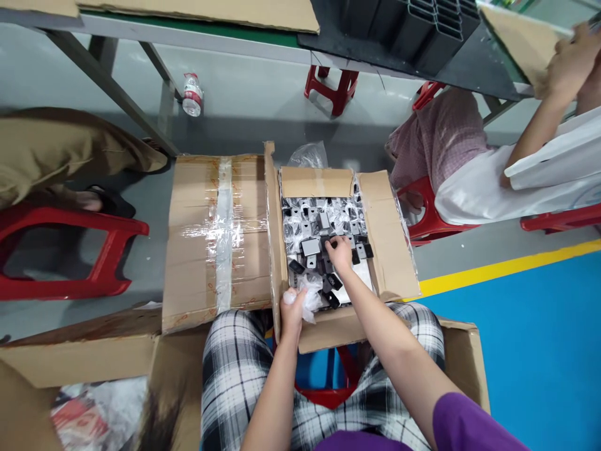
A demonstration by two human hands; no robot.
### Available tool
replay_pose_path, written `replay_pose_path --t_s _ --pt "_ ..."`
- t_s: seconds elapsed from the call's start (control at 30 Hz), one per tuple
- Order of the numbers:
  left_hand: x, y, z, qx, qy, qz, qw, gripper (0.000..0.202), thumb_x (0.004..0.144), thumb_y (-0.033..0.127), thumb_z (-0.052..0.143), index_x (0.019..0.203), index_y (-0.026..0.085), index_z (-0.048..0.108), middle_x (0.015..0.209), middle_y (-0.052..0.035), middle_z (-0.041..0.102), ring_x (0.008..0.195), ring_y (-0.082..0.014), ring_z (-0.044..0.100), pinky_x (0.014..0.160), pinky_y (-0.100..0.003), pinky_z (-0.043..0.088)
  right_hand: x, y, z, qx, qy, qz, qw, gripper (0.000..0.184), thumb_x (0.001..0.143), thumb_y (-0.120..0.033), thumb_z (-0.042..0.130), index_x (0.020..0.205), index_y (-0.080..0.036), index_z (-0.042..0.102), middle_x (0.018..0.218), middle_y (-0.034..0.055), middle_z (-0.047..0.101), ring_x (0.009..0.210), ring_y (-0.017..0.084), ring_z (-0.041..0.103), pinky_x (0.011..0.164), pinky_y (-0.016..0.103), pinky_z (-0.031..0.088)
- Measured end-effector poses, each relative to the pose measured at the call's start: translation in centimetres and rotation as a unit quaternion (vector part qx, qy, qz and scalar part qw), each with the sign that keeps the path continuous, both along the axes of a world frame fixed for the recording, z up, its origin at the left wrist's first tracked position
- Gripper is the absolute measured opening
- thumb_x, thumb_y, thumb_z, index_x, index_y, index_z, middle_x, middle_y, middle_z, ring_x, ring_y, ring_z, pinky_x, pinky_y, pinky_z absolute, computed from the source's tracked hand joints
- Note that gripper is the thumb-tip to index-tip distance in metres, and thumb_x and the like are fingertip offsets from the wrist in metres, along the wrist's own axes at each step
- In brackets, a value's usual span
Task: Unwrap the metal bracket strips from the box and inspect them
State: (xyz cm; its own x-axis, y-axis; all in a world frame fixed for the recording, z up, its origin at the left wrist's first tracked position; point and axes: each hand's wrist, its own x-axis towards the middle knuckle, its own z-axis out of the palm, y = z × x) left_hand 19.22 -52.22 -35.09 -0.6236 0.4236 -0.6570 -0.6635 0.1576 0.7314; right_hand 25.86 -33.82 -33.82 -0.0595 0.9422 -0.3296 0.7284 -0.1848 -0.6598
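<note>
An open cardboard box [385, 238] stands on the floor in front of my knees, filled with several small grey and black metal parts [310, 228] in clear plastic. My right hand [339, 252] reaches into the box, fingers pinched on a black part among the pile. My left hand [293, 308] rests at the box's near edge, closed on a crumpled clear plastic bag [307, 299].
A taped, closed cardboard box [216, 238] stands left of the open one. Another open carton [84, 363] lies at lower left. Red stools [70, 250] stand around. A seated person [493, 163] works at the table [422, 44] at upper right. A bottle [192, 94] lies on the floor.
</note>
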Motion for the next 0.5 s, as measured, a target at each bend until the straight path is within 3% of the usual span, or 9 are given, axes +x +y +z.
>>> replay_pose_path --t_s 0.13,0.23,0.33,0.4,0.5 --pt "-0.2 -0.1 -0.1 0.016 -0.022 -0.004 1.000 0.038 0.042 0.030 0.083 0.064 0.018 0.054 0.069 0.0014 0.065 0.061 -0.0114 0.059 0.058 -0.021 0.046 -0.6 0.0 -0.5 0.005 -0.067 0.042 0.997 0.009 0.082 -0.027 0.061 0.084 -0.019 0.064 0.115 0.0125 0.058 0.107 0.028 0.057 0.096 0.039 0.043" --pt "-0.1 -0.3 -0.1 0.031 -0.044 -0.023 0.998 0.033 0.045 0.028 0.080 0.069 0.016 0.059 0.084 -0.0069 0.073 0.068 -0.0159 0.064 0.060 -0.025 0.050 -0.2 -0.7 -0.8 0.066 -0.086 0.100 0.989 0.024 0.087 -0.031 0.058 0.106 -0.016 0.064 0.121 0.0159 0.057 0.117 0.030 0.052 0.101 0.041 0.040" --pt "0.0 -0.5 -0.1 0.026 -0.051 -0.027 0.998 0.032 0.047 0.028 0.079 0.061 0.018 0.052 0.066 -0.0021 0.067 0.054 -0.0123 0.057 0.054 -0.024 0.046 -0.5 -1.4 -1.1 0.140 -0.059 0.239 0.959 0.037 0.093 -0.031 0.051 0.127 -0.017 0.056 0.132 0.0155 0.055 0.128 0.027 0.047 0.109 0.040 0.035" --pt "0.0 -0.7 0.0 0.018 -0.045 -0.022 0.999 0.036 0.047 0.028 0.079 0.057 0.020 0.045 0.053 0.0046 0.056 0.047 -0.0083 0.049 0.050 -0.021 0.042 -0.9 -1.7 -1.1 0.145 -0.059 0.334 0.930 0.043 0.093 -0.031 0.054 0.134 -0.020 0.053 0.140 0.0135 0.052 0.132 0.028 0.044 0.114 0.043 0.029" --pt "-0.2 -0.8 0.1 0.017 -0.038 -0.020 0.999 0.043 0.049 0.032 0.079 0.056 0.021 0.039 0.048 0.0093 0.044 0.043 -0.0057 0.041 0.047 -0.018 0.036 -0.9 -1.8 -1.1 0.134 -0.108 0.381 0.909 0.048 0.090 -0.034 0.060 0.136 -0.020 0.054 0.134 0.0142 0.056 0.127 0.030 0.048 0.112 0.046 0.030"
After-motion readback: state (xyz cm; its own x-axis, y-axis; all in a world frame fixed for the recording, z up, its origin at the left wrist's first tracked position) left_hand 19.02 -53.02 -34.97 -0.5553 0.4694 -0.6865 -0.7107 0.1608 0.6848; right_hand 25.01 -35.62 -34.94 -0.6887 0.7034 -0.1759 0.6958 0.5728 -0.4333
